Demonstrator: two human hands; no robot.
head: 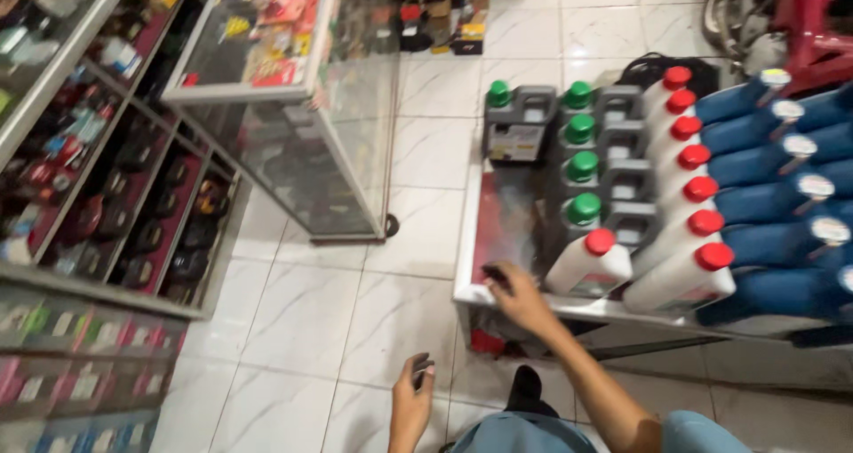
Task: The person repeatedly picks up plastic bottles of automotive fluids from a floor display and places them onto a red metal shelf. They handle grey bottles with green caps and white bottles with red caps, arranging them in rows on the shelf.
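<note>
My right hand (520, 298) reaches forward onto the near left corner of a low glass-topped case (471, 266). Its fingers curl over a small dark thing (496, 277) lying there. Just right of the hand stands a white bottle with a red cap (591, 262). My left hand (410, 404) hangs lower, over the tiled floor, closed around a small dark object (423, 369); blur hides what it is. My knee in blue cloth (533, 435) shows at the bottom edge.
On the case stand rows of grey jugs with green caps (582, 173), white bottles with red caps (689, 164) and blue bottles with pale caps (773, 164). A glass display cabinet (293, 89) stands at centre left, stocked shelves (98, 195) along the left wall, white floor tiles (355, 329) between them.
</note>
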